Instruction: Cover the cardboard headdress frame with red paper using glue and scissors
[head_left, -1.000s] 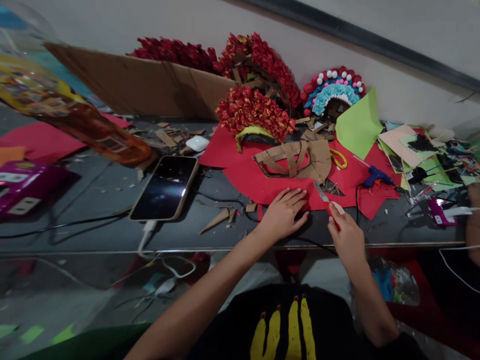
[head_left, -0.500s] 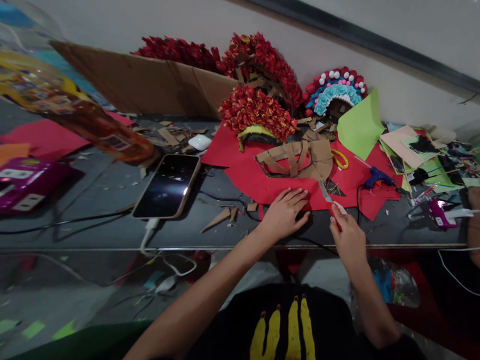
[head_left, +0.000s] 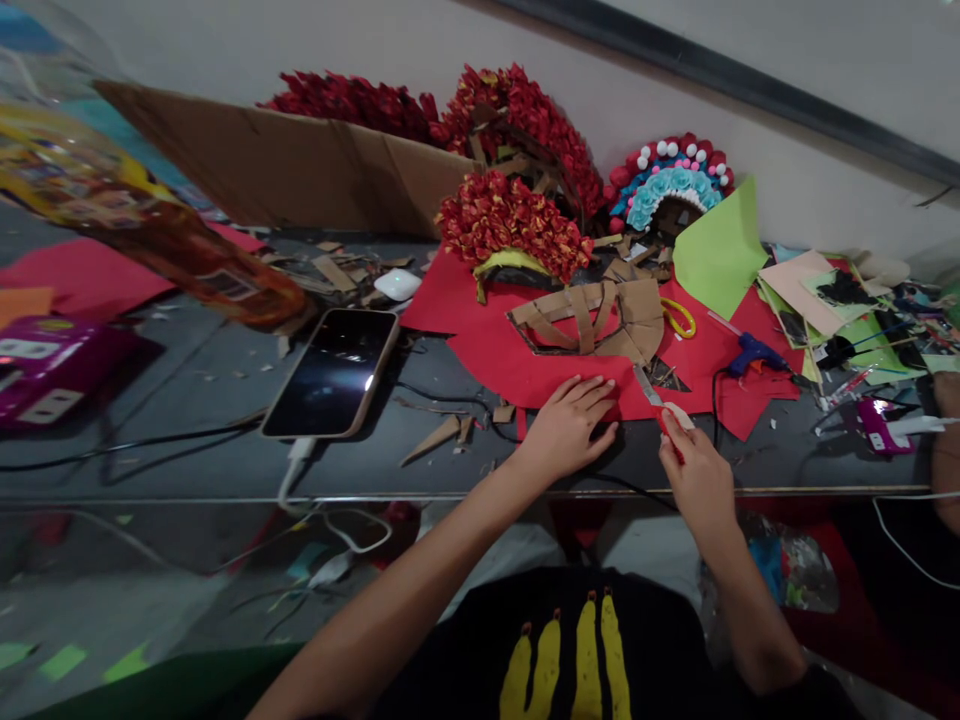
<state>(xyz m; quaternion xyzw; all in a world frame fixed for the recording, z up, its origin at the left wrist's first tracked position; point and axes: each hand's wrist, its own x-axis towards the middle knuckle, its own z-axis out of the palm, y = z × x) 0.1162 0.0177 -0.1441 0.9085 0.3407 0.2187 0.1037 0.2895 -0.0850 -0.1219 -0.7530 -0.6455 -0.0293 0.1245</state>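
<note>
My left hand [head_left: 574,425] lies flat on a large red paper sheet [head_left: 495,365] near the table's front edge, fingers stretched out. In my right hand [head_left: 697,470] is a box cutter [head_left: 661,410] with a red handle; its blade points up and left over the red sheet, close to the cardboard frame's lower right corner. Whether the blade touches the paper I cannot tell. That cardboard frame [head_left: 637,305], made of curved strips, rests on the red sheet just beyond my hands. Behind it sits a piece covered in red paper petals [head_left: 514,225] with a yellow edge.
A charging phone [head_left: 334,375] and an amber bottle [head_left: 217,275] are on the left, with a purple power strip [head_left: 67,370]. To the right lie yellow-handled scissors [head_left: 680,318], a blue glue gun [head_left: 757,352] and a green sheet [head_left: 720,250]. Cardboard scraps are scattered about. Another person's arm [head_left: 946,440] shows at the right edge.
The box cutter's blade has shifted very slightly to the left. My left hand stays in place on the red paper.
</note>
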